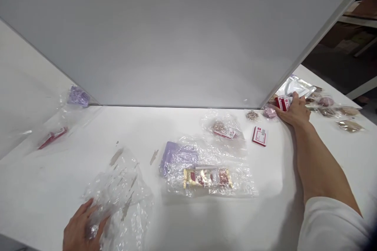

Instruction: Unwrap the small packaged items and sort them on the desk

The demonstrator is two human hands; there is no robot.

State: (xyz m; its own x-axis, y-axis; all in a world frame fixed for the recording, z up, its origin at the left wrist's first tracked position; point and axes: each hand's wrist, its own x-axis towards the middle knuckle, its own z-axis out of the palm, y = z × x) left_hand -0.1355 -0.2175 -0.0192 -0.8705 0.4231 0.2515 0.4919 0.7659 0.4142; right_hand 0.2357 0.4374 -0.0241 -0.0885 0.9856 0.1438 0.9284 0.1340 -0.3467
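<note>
At the lower left, my left hand (82, 225) has its fingers curled into a crumpled clear plastic bag (126, 200) that spreads over the table. My right hand (295, 111) reaches to the far right, past the panel's edge, with thumb and fingers closed around a small red and white box (284, 103). A silver pouch (297, 86) lies just behind that hand, and a pink wrapped piece (269, 112) sits by its thumb. Another red and white box (260, 136) lies flat on the table, left of my right forearm.
Mid-table are clear bags with a gold-wrapped bar (207, 178), a purple pack (176, 155) and a round brown item (220, 127). A bagged purple item (78, 96) and a red item (53, 137) lie left. A grey panel (182, 39) stands behind; several wrapped pieces (349, 126) lie far right.
</note>
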